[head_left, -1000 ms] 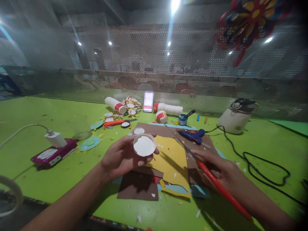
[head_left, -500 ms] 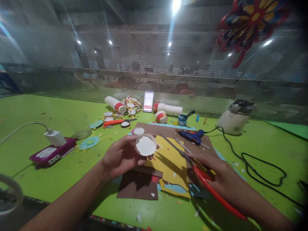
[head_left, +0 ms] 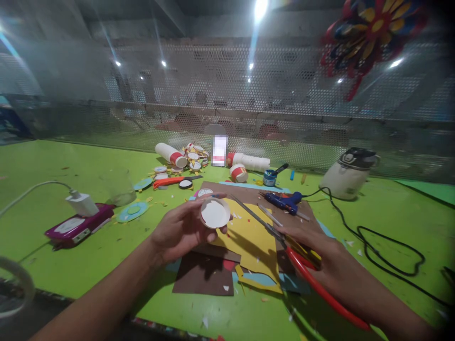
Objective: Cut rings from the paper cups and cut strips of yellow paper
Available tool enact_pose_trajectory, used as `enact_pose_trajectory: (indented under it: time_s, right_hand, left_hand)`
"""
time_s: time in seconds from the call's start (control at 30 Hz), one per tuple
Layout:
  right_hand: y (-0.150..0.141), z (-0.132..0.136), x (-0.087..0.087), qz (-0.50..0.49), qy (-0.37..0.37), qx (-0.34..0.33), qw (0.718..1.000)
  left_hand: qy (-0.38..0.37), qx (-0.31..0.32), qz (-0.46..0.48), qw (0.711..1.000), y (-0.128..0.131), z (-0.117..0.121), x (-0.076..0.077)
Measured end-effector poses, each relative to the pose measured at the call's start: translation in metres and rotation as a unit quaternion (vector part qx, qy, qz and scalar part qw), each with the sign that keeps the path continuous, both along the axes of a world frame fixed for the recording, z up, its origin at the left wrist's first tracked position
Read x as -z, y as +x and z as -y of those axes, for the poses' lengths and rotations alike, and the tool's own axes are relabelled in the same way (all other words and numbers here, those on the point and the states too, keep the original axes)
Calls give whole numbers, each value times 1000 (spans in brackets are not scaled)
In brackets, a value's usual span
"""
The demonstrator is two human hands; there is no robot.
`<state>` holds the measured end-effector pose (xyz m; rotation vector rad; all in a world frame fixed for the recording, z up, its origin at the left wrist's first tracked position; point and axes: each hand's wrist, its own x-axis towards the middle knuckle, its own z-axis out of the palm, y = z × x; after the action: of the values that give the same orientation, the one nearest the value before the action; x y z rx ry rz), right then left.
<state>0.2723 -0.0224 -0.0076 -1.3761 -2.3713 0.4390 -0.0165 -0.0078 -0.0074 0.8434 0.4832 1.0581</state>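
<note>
My left hand [head_left: 176, 232] is closed around a shallow white round piece [head_left: 215, 213], which looks like the cut-off base of a paper cup. Its flat white face is turned towards me. In my right hand [head_left: 329, 258] is a pair of scissors [head_left: 302, 272] with long red handles; the narrow blades point up and left, apart from the cup base. Something yellow shows beside the red handle, partly hidden by my fingers. Beneath both hands lie a yellow sheet [head_left: 254, 237] and dark brown sheets [head_left: 202, 277]. Just beyond the blades rests a pale pen-like stick [head_left: 269, 214].
A blue glue gun [head_left: 284, 201] with a black cord lies at right, near a pale jug-like container [head_left: 348, 173]. At the back are paper cups [head_left: 249, 161], a phone [head_left: 219, 150] and a blue jar [head_left: 269, 177]. A purple power strip [head_left: 80, 227] sits at left.
The cup base has shifted very slightly in my left hand, and its fingers have moved a little around it. My right hand and the scissors have barely moved.
</note>
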Motion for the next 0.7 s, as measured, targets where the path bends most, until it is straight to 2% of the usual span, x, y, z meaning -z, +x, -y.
enact_pose_trajectory:
  time_s: [0.37, 0.7]
  right_hand:
    - [0, -2, -1, -32, 62, -5, 998]
    - [3, -2, 3, -22, 48, -5, 999]
  left_hand:
    - [-3, 11, 23, 1000, -1, 5, -5]
    - [1, 19, 21, 1000, -1, 7, -6]
